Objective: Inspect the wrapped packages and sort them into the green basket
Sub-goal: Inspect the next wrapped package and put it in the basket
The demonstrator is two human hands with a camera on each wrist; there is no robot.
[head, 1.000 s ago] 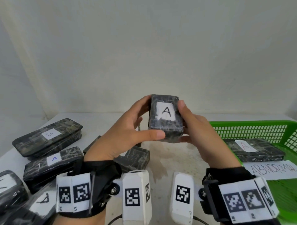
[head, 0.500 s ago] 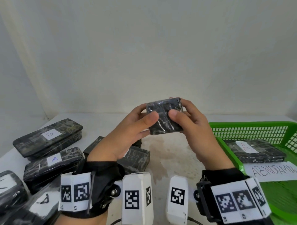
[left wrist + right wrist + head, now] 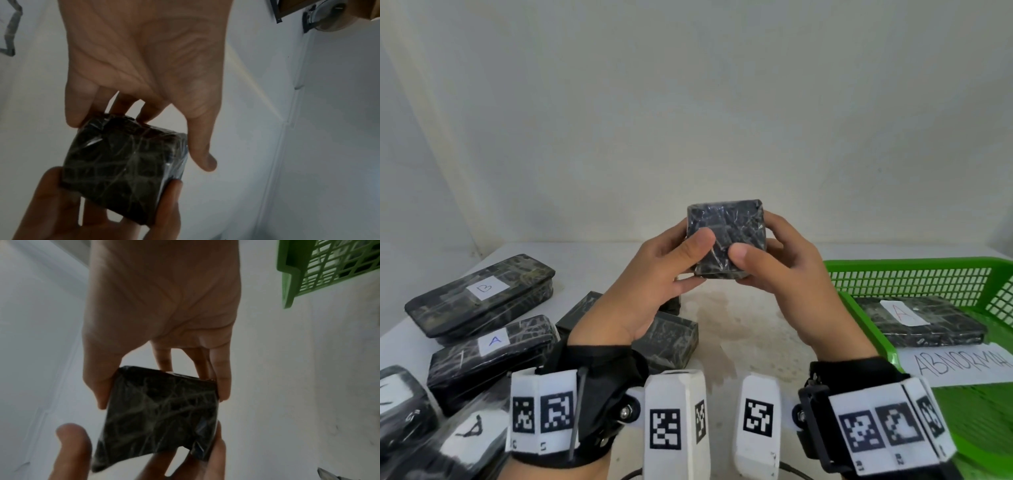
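A small black package wrapped in clear film (image 3: pixel 726 236) is held up in front of me, above the table, its plain unlabelled face toward me. My left hand (image 3: pixel 671 267) grips its left side with the thumb across the front. My right hand (image 3: pixel 774 263) grips its right side, thumb also on the front. The left wrist view shows the package (image 3: pixel 123 167) between the fingers of both hands, and so does the right wrist view (image 3: pixel 160 415). The green basket (image 3: pixel 914 274) stands at the right and holds a wrapped package labelled A (image 3: pixel 917 322).
Several wrapped black packages lie on the white table at the left, one labelled B (image 3: pixel 482 294) and one labelled A (image 3: pixel 493 346). Two more (image 3: pixel 671 337) lie under my left hand. A paper reading ABNORMAL (image 3: pixel 962 363) lies in the basket. A white wall stands behind.
Both hands have turned the package over: its face with the white A label, seen a second ago, now points away, and a plain face shows. The package stays at about the same height.
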